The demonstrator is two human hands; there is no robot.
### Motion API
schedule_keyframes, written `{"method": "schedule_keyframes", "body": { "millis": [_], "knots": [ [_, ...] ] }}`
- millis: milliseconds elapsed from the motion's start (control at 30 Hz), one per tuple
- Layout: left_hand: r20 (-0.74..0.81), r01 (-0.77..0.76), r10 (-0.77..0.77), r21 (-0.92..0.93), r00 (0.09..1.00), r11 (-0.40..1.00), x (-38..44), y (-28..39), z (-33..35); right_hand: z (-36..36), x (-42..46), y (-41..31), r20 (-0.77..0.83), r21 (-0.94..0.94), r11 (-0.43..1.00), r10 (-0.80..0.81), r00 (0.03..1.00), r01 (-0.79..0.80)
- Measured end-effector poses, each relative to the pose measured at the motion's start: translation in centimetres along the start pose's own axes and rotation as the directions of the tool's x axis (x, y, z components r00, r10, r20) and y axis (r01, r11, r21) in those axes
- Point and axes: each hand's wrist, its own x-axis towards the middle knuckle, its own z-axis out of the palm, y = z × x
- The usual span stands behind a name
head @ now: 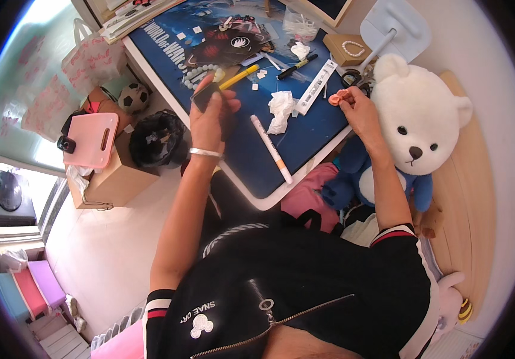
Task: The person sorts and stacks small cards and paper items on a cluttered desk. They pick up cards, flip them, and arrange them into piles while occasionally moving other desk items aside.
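My left hand [215, 107], with a pale bangle at its wrist, holds a small dark flat rectangular object [205, 96] above the desk's left side. What the object is, I cannot tell. On the right, my right hand [360, 110] pinches a small crumpled coral-orange piece [338, 97] near the desk's edge. Between the hands lie a crumpled white tissue [281, 112], a long white printed packet [316, 87] and a white marker with an orange band [272, 150]. A yellow pen [239, 76] lies just beyond my left fingers, beside a pale bead bracelet [191, 77].
The blue desk mat [244, 166] also bears a black marker [298, 67], black scissors [351, 77], white squares and a tub of cotton swabs [301, 29]. A cardboard box [345, 48] holds a pearl bracelet. A large white plush bear [419, 116] sits right; a black-lined bin [158, 139] stands left.
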Motion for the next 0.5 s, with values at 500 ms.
{"method": "schedule_keyframes", "body": {
  "millis": [500],
  "knots": [
    [0.024, -0.034, 0.036, -0.079, 0.999, 0.996, 0.4, -0.1, -0.5, 1.9, 11.7, -7.8, 0.379, -0.456, 0.679, -0.437, 0.816, 0.576]
  ]
}}
